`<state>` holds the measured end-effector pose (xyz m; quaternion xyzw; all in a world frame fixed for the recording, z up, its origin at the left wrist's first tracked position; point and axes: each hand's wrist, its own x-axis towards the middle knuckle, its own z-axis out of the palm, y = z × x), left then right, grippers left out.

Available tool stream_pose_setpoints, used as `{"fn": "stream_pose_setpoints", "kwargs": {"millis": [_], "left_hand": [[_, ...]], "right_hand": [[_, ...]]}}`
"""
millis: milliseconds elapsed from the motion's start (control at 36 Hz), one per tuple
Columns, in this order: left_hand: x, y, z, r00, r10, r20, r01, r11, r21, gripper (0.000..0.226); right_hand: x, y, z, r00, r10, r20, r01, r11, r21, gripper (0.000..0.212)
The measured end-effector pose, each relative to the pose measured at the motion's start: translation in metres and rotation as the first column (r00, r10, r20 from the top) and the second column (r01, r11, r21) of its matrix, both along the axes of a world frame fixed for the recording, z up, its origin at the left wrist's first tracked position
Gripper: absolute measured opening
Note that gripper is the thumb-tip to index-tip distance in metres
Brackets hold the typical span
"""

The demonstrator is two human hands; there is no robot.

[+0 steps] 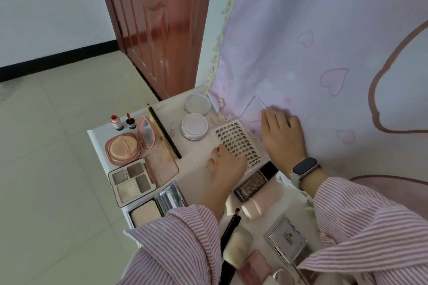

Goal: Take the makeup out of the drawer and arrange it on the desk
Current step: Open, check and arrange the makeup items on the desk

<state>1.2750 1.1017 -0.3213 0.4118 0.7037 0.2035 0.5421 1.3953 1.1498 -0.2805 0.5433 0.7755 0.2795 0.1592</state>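
Centrally on the white desk [196,152] lies the open false-lash case [238,143], its lash card pressed by the left hand's [225,164] relaxed fingers, its raised clear lid [254,109] gripped by the right hand [281,134]; palettes [132,180] lie left of it.

Home bedroom showing: red wooden door [159,25], tiled floor [53,141], pink heart-print fabric [324,41] hanging beside makeup-covered white desk [97,139].

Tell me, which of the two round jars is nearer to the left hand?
The pink-lidded jar, just left of the lash tray. The whiter jar sits behind it, farther from the left hand.
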Motion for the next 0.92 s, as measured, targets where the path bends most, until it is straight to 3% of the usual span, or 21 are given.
{"fn": "stream_pose_setpoints", "kwargs": {"millis": [167, 333, 417, 500, 583, 667, 778, 917], "left_hand": [[-0.001, -0.008, -0.008, 0.957, -0.182, -0.225, 0.199, 0.978, 0.057, 0.069], [-0.001, -0.011, -0.006, 0.936, -0.244, -0.254, 0.258, 0.966, 0.020, 0.068], [-0.002, -0.016, 0.001, 0.949, -0.201, -0.241, 0.219, 0.974, 0.050, 0.064], [-0.001, -0.027, 0.012, 0.969, -0.116, -0.220, 0.147, 0.980, 0.132, 0.059], [0.000, -0.046, 0.022, 0.978, -0.046, -0.201, 0.089, 0.973, 0.211, 0.055], [-0.001, -0.071, 0.024, 0.979, -0.008, -0.203, 0.059, 0.967, 0.248, 0.053], [-0.001, -0.105, 0.018, 0.975, -0.015, -0.221, 0.077, 0.958, 0.276, 0.050], [-0.008, -0.137, 0.017, 0.982, 0.034, -0.186, 0.038, 0.928, 0.370, 0.043]], "right_hand": [[0.018, -0.003, -0.005, 0.967, 0.105, 0.233, -0.107, 0.994, -0.004, 0.047], [0.020, -0.008, -0.001, 0.958, 0.077, 0.275, -0.059, 0.996, -0.071, 0.057], [0.017, -0.010, 0.003, 0.985, 0.128, 0.114, -0.118, 0.989, -0.089, 0.042], [0.016, -0.024, 0.007, 0.975, 0.207, -0.087, -0.211, 0.977, -0.042, 0.045], [0.013, -0.047, -0.001, 0.875, 0.200, -0.440, -0.232, 0.973, -0.018, 0.037], [0.014, -0.072, -0.018, 0.750, 0.059, -0.658, -0.167, 0.981, -0.103, 0.035], [0.013, -0.096, -0.038, 0.670, -0.060, -0.740, -0.117, 0.976, -0.186, 0.033], [-0.003, -0.107, -0.056, 0.702, 0.006, -0.712, -0.168, 0.973, -0.157, 0.029]]}}
